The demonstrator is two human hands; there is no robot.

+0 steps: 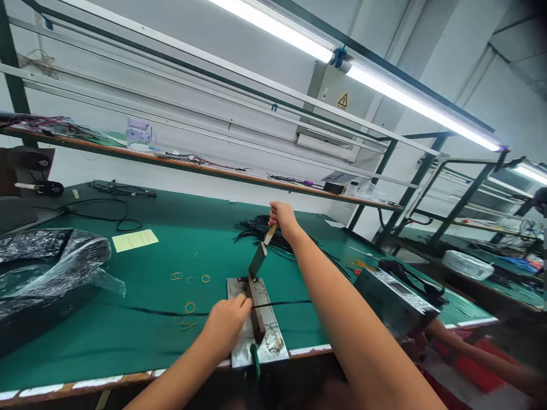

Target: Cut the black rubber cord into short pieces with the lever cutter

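Note:
A lever cutter stands on a metal base plate at the front edge of the green bench. My right hand is closed round the raised lever handle, whose blade tilts up and away. My left hand is closed on a black cable that lies across the plate under the blade, running left over the mat and right past the cutter.
A heap of cut black cables lies behind the cutter. Loose rubber bands and a yellow paper sit to the left. A plastic-wrapped black bundle fills the left side. A grey device stands at the right.

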